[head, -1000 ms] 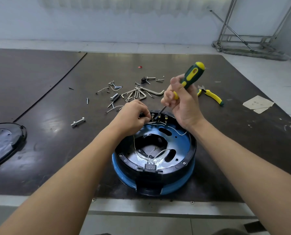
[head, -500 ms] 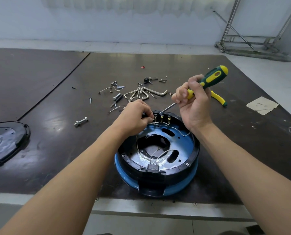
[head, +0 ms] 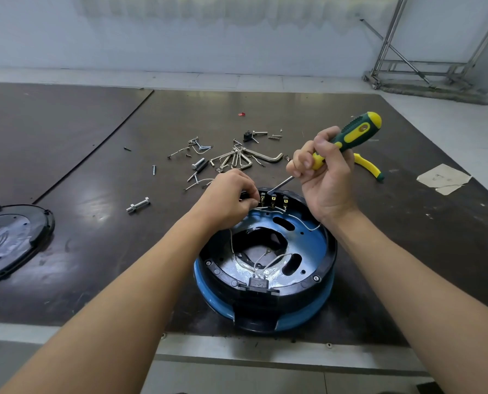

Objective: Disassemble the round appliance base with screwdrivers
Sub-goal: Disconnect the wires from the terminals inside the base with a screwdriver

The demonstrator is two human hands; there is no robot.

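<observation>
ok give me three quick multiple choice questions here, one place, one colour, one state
1. Where is the black cover relative to the round base? A left of it B on top of it C right of it
2. The screwdriver handle is: A red and black B green and yellow C all blue
3. The right hand is: A open and flat B gripping the screwdriver C an empty fist
Answers: 1 A, it lies at the left edge; 2 B, green with yellow insets; 3 B, it curls round the handle.
</observation>
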